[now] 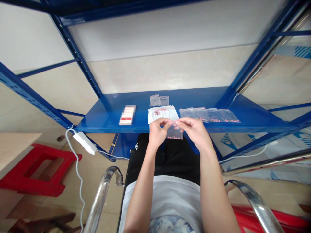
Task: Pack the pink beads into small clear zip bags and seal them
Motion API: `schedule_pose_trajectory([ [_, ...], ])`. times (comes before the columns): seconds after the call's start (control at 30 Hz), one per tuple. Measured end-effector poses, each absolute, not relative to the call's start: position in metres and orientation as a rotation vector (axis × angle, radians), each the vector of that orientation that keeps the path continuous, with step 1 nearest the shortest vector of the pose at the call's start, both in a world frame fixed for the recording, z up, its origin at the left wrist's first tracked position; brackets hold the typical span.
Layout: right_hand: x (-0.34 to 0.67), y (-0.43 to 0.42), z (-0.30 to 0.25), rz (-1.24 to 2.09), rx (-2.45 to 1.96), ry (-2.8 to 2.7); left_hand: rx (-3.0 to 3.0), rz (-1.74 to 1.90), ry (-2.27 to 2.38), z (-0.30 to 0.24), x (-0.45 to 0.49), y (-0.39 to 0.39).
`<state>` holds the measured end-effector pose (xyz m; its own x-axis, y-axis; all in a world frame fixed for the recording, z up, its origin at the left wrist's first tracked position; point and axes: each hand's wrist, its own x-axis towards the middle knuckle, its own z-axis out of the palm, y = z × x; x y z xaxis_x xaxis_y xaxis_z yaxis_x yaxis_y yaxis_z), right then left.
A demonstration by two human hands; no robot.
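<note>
Fingers pinch one bag, with four bags at right.

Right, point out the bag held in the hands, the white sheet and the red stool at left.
Bag [174, 132]: head view, its clear middle.
White sheet [172, 113]: head view, a bare part towards its right edge.
Red stool [60, 168]: head view, red surface beside its opening.

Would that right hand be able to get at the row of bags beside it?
Probably yes: the row of bags lies close by the right hand with nothing visible between, though that hand seems busy holding a separate clear bag.
</note>
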<state>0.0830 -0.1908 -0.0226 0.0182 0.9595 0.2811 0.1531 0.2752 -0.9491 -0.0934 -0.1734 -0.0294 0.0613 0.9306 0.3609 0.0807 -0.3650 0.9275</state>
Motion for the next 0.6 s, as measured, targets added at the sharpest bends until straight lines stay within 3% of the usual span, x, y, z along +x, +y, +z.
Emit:
schedule_pose_trajectory([
  [0.3, 0.094, -0.2, -0.015, 0.583, -1.193, -1.364, 1.472, 1.362, 1.016, -0.019, -0.087, -0.187],
  [0.6, 0.123, -0.218, -0.004, 0.958, -1.216, -1.414, 1.348, 1.276, 0.801, -0.015, -0.078, -0.19],
])
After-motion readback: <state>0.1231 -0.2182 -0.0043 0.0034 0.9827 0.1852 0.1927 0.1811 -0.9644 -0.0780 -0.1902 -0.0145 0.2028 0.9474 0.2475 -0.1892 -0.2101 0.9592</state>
